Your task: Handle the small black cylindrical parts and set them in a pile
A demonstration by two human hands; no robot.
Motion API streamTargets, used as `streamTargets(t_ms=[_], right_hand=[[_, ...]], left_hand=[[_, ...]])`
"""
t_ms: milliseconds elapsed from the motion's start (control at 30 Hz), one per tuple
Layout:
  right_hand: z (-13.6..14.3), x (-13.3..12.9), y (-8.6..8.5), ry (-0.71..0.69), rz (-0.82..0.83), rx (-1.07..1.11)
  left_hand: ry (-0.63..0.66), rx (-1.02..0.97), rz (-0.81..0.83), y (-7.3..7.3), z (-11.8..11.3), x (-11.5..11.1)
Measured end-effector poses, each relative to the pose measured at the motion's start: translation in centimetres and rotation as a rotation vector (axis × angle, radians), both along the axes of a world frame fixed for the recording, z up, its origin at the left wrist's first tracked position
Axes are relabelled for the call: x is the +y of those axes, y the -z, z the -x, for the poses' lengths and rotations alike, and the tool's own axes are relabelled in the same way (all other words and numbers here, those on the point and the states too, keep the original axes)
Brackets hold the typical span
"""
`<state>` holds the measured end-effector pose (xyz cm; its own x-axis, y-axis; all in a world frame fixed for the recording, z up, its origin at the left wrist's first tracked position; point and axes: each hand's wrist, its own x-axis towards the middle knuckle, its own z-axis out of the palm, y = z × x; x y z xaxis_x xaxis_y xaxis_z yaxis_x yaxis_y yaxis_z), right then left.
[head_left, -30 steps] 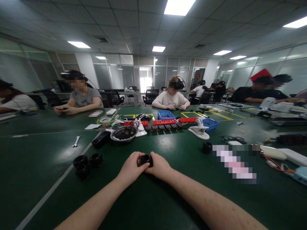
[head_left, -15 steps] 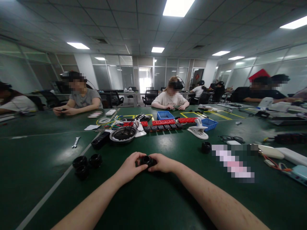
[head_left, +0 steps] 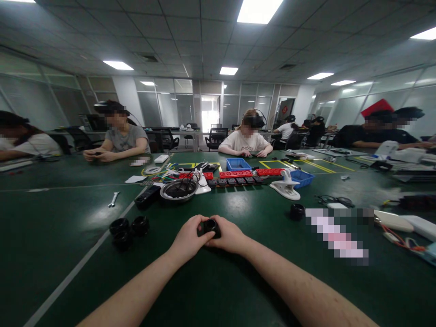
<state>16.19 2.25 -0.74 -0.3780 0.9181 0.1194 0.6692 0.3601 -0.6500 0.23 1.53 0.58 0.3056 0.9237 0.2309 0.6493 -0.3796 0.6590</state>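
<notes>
Between my hands is a black, glossy round part (head_left: 212,227) with a hole in its top; its exact kind cannot be made out. My left hand (head_left: 189,237) grips it from the left, thumb along the near side. From the right, my right hand (head_left: 228,234) wraps its fingers round the same part. Both hands are closed on it, low over the green table. To the left sit three similar black round parts, one at the back left (head_left: 119,225), one at the right (head_left: 140,225) and one in front (head_left: 121,240). Another black round part (head_left: 297,212) stands to the right.
A small wrench (head_left: 114,199) lies at the left. Ahead are a metal bowl (head_left: 179,190) holding cables, red power strips (head_left: 235,174), a white clamp base (head_left: 286,190) and blue bins (head_left: 238,164). Several people sit round the green table (head_left: 218,290).
The view has shifted slightly, so the scene sits a little further right. The black round part has turned in my hands, showing more of its side, and my fingers have closed nearer together round it.
</notes>
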Motion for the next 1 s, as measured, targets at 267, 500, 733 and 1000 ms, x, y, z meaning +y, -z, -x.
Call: streamTargets(t_ms=[267,500,733,1000], right_hand=[[-1.8,1.1,-1.7,-0.244,0.192,0.045],[-0.4,0.8,-0.2,0.009,0.08,-0.025],[0.4,-0.2,-0.1,0.047,-0.011,-0.007],[-1.6,1.3,-0.7,-0.187,0.151,0.055]], left_hand=[[0.128,-0.016,0.036,-0.3,0.7,0.4],[-0.014,-0.007,0.018,0.1,0.0,-0.1],[-0.01,-0.001,0.025,0.2,0.2,0.0],[0.166,-0.021,0.063,-0.2,1.2,0.7]])
